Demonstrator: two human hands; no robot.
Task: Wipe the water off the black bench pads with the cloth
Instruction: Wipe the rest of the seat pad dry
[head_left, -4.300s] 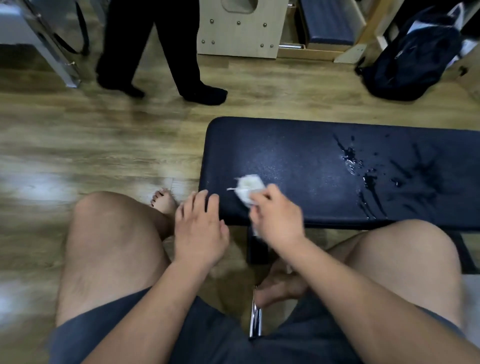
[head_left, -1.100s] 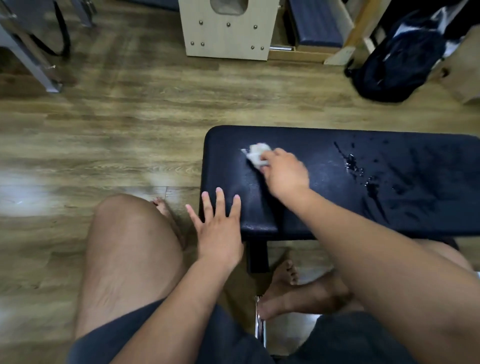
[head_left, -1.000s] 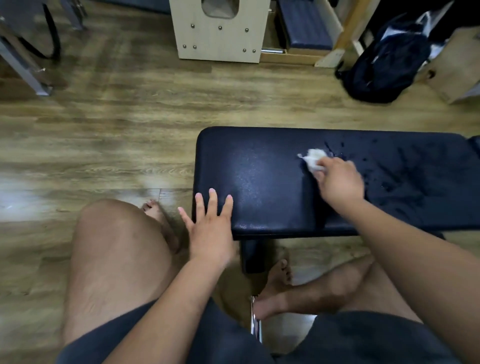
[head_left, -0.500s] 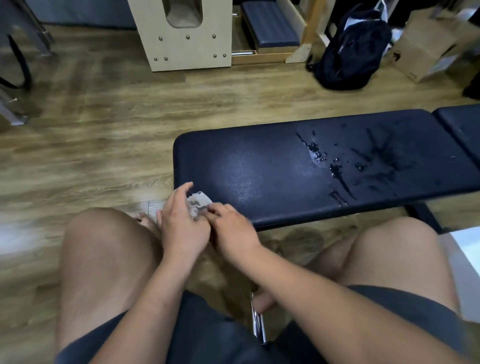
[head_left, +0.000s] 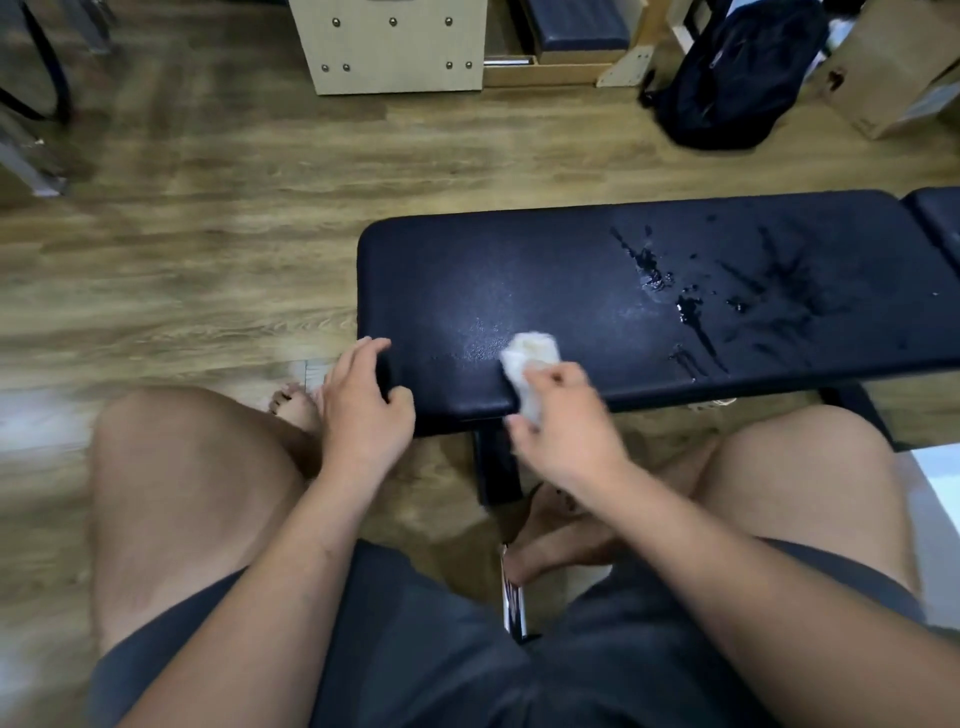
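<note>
Bench pad (head_left: 571, 270) before your knees, running left to right. Your left hand (head_left: 363, 410) round its near-left corner. Cloth (head_left: 530, 356) in your right hand (head_left: 566, 431), on pad's near edge. Water (head_left: 685, 306) right of cloth. Backpack (head_left: 737, 78) on floor behind pad.

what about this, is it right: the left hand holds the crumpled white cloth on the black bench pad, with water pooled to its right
No: the head view shows the right hand holds the crumpled white cloth on the black bench pad, with water pooled to its right.
</note>
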